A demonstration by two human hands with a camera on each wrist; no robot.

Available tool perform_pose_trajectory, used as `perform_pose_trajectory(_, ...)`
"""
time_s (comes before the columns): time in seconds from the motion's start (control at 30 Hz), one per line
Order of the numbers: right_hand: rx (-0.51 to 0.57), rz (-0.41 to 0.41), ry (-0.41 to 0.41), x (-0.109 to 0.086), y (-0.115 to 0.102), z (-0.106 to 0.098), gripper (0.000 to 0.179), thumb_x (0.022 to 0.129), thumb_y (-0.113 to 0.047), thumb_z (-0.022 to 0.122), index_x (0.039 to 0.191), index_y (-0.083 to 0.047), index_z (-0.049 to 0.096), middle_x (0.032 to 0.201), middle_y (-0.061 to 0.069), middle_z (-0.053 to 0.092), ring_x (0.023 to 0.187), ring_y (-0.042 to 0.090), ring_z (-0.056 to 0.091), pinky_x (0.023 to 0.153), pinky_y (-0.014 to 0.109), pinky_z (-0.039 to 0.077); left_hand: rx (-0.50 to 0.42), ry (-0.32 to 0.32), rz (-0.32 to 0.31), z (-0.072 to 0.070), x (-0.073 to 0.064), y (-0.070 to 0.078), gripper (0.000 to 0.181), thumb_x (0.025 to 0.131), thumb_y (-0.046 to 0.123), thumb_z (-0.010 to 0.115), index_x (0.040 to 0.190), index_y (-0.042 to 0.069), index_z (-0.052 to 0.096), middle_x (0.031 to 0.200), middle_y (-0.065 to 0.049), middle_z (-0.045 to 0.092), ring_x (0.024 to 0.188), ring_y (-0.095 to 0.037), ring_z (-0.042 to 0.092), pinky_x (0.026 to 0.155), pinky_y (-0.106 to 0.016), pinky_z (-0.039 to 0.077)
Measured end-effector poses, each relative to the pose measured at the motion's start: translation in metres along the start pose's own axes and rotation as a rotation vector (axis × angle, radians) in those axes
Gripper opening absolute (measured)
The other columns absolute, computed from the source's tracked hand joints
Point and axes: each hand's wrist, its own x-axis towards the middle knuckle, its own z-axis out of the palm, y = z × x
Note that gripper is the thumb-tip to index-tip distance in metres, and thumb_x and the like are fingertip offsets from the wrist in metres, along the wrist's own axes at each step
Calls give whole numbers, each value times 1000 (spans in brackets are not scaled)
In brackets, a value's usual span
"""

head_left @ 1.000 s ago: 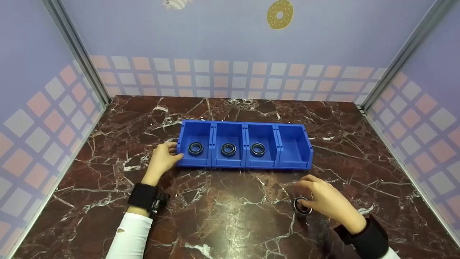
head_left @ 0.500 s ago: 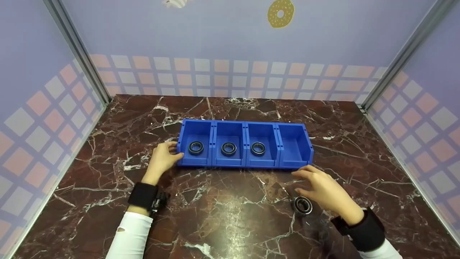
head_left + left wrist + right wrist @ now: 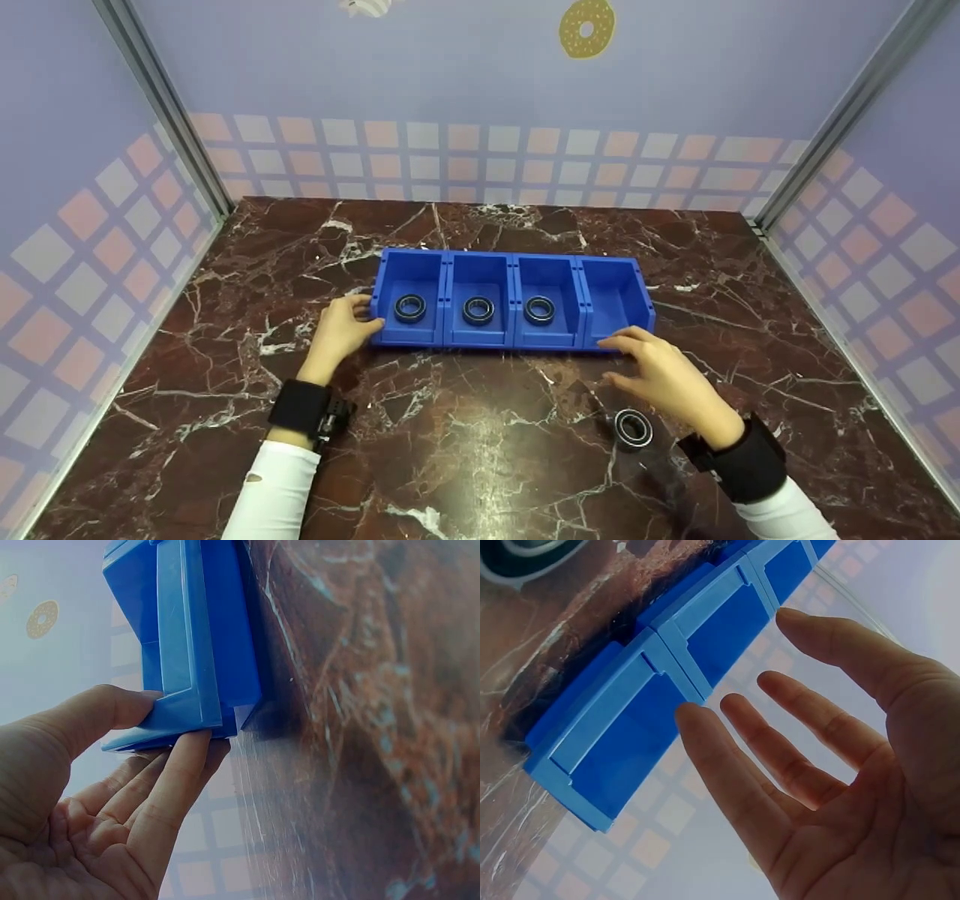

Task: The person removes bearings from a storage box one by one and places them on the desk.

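Note:
Joined blue storage bins stand in a row at mid-table. My left hand grips the left end of the row; in the left wrist view the thumb lies on the rim of the blue bin and the fingers are under its side. Three black ring bearings sit one each in the left bearing, middle bearing and right bearing positions; the rightmost bin has none. My right hand, fingers spread and holding nothing, reaches over the front of that rightmost bin. Another bearing lies on the table beside its thumb.
The table has a dark red marbled top. Panels with a printed tile pattern enclose it at the back wall and both sides, with metal posts in the corners.
My right hand has left the loose bearing on the table and moved forward to the rightmost bin, its fingers opening. The left hand has stayed at the row's left end.

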Motion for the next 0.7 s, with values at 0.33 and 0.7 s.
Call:
perform_pose_trajectory(0.33,18,12,-14,13,-1,-4,41,86,-5,83,124,1,71,117,17,67,101,34,69,81,50,58,-9,3,1,1,1,-1,46,92,0,70,132,-18,57,128,-38,62,118,-47,64,102,-50,54)
perform_pose_trajectory(0.7,21,9,2,30,-1,-4,43,88,-7,83,128,-1,70,120,16,66,97,31,70,81,47,60,1,5,5,1,1,-1,46,92,0,71,132,-19,57,128,-38,61,118,-48,64,101,-50,54)
